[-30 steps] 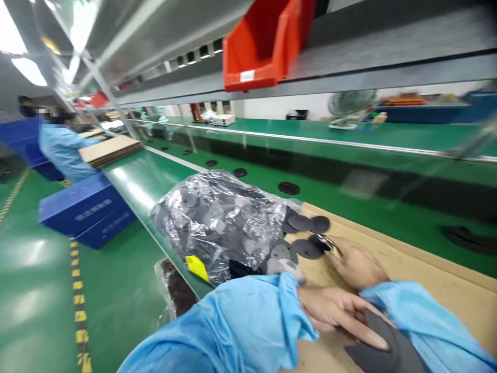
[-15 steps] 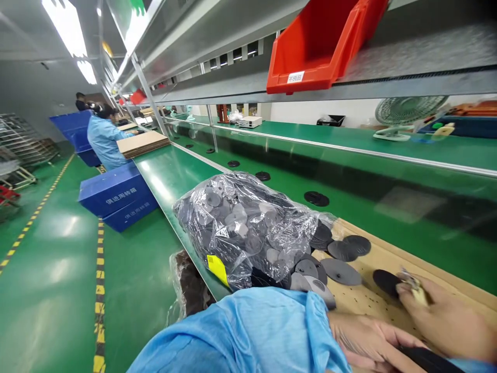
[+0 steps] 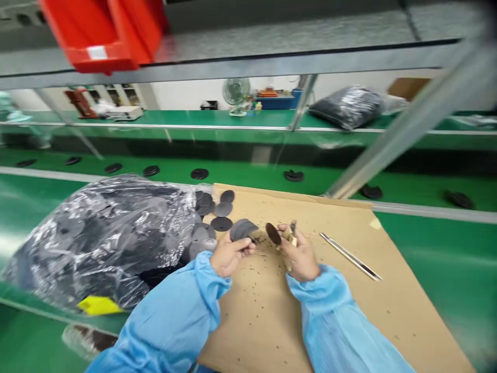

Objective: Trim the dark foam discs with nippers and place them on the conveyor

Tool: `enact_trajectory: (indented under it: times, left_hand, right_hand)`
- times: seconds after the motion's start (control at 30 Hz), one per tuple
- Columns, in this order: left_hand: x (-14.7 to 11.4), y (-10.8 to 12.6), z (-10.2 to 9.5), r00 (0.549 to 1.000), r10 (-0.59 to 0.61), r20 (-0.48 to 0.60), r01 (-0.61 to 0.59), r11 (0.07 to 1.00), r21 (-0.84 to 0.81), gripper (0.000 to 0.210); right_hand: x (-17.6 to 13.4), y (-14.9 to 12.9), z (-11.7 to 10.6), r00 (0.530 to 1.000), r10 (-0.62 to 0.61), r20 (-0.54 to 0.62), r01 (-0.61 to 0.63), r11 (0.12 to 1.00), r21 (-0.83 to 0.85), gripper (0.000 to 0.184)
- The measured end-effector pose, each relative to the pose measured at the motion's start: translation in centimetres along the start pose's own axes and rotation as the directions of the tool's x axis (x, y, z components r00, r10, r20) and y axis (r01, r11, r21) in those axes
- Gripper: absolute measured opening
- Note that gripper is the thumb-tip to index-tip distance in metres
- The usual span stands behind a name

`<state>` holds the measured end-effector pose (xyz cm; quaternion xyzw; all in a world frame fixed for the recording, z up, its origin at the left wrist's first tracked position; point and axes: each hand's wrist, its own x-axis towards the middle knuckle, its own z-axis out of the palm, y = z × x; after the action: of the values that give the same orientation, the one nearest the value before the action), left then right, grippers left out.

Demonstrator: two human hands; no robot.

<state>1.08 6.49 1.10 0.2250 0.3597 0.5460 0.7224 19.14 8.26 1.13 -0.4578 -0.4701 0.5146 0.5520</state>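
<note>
Left hand [image 3: 229, 255]: thumb and fingers pinched on a few overlapping dark discs [image 3: 243, 229], over the middle of the cardboard [image 3: 349, 305]. Right hand [image 3: 302, 259]: fingers wrapped round a small tool [image 3: 293, 238], metal tip, pale handle. One more disc [image 3: 273, 234] sits at its fingertips, tipped nearly on edge; can't tell if fingers or tool bear it.

Handling, my read: discs are thin, so light. Probably stiff enough to stay flat but bendy; the held ones look slightly curved. Matt faces, so decent grip singly, though a fanned pile could slide apart. Not likely to shatter; creased or nicked rims are the bigger risk. Take hold at the rim, thumb on one face, fingers behind.

Loose discs [image 3: 223, 210] lie at the cardboard's far left corner, beside the clear bag [image 3: 116, 233] full of more, left of the cardboard. Dark crumbs scattered over the cardboard. Thin metal rod [image 3: 351, 256] on its right half.

Writing: nothing legible. Red bin [image 3: 112, 46], above and left of the cardboard, has a white label [image 3: 97, 52], too blurred. Yellow tag [image 3: 100, 305] on the bag: no readable text. No brands seen.
</note>
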Motion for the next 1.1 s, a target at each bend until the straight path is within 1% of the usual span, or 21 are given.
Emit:
enact_trajectory:
  times: [0.03,0.1,0.17,0.23,0.33,0.4,0.43,0.47,0.53,0.6,0.67,0.73,0.8,0.9,1.03,1.1]
  left_hand:
    - [0.1,-0.2,0.0,0.999,0.021,-0.032,-0.021,1.0,0.002,0.037]
    - [0.2,-0.4,0.0,0.994,0.066,-0.086,-0.064,0.998,0.025,0.035]
    - [0.1,-0.4,0.1,0.988,0.113,-0.105,-0.106,0.992,0.073,0.033]
    - [0.0,-0.4,0.2,0.984,0.153,-0.088,-0.143,0.983,0.115,0.033]
    - [-0.4,-0.6,0.4,0.987,0.163,-0.011,-0.159,0.976,0.147,0.037]
    - [-0.6,-0.9,0.5,0.987,0.155,0.04,-0.16,0.967,0.199,0.039]
    - [-0.6,-1.0,0.6,0.987,0.148,0.056,-0.157,0.958,0.241,0.038]
    - [-0.7,-1.0,0.6,0.988,0.141,0.057,-0.152,0.948,0.28,0.037]
    - [-0.7,-1.1,0.7,0.991,0.135,0.02,-0.134,0.937,0.323,0.036]
    - [-0.6,-1.0,0.7,0.988,0.147,-0.049,-0.126,0.944,0.305,0.038]
    - [-0.5,-0.9,0.7,0.98,0.166,-0.109,-0.132,0.954,0.268,0.041]
    - [-0.5,-0.9,0.6,0.977,0.172,-0.123,-0.138,0.959,0.248,0.041]
    - [-0.5,-0.9,0.5,0.982,0.159,-0.098,-0.132,0.963,0.237,0.041]
    - [-0.7,-1.0,0.3,0.988,0.143,-0.053,-0.127,0.964,0.232,0.04]
    - [-0.9,-1.1,0.4,0.99,0.144,-0.01,-0.137,0.956,0.258,0.039]
    - [-0.9,-1.1,0.5,0.989,0.144,-0.016,-0.135,0.958,0.251,0.038]
  right_hand:
    - [-0.3,-0.2,0.3,0.999,0.051,0.009,-0.052,0.993,0.106,0.043]
    - [-0.7,-0.7,0.5,0.984,0.157,0.083,-0.174,0.947,0.27,0.043]
    - [-1.0,-1.1,0.5,0.957,0.23,0.175,-0.28,0.885,0.373,0.039]
    - [-1.2,-1.2,0.5,0.926,0.277,0.258,-0.368,0.817,0.443,0.035]
    - [-1.3,-1.0,0.7,0.849,0.346,0.399,-0.51,0.731,0.453,0.028]
    - [-1.3,-0.7,0.8,0.8,0.4,0.447,-0.58,0.706,0.407,0.026]
    - [-1.3,-0.5,0.8,0.789,0.421,0.447,-0.596,0.702,0.39,0.026]
    - [-1.3,-0.4,0.9,0.791,0.434,0.431,-0.597,0.703,0.387,0.026]
    - [-1.4,-0.3,1.0,0.83,0.421,0.367,-0.55,0.73,0.406,0.028]
    - [-1.6,-0.3,1.3,0.892,0.355,0.28,-0.443,0.806,0.392,0.031]
    - [-1.9,-0.4,1.6,0.947,0.25,0.203,-0.304,0.902,0.307,0.035]
    - [-2.2,-0.5,1.9,0.978,0.14,0.152,-0.165,0.973,0.162,0.035]
    - [-2.4,-0.6,2.0,0.992,0.057,0.116,-0.058,0.998,0.005,0.031]
    - [-2.4,-0.9,1.9,0.996,-0.014,0.093,0.031,0.983,-0.18,0.024]
    - [-2.5,-1.0,1.8,0.994,-0.06,0.096,0.086,0.952,-0.293,0.02]
    - [-2.6,-0.9,1.8,0.993,-0.074,0.095,0.101,0.941,-0.322,0.021]
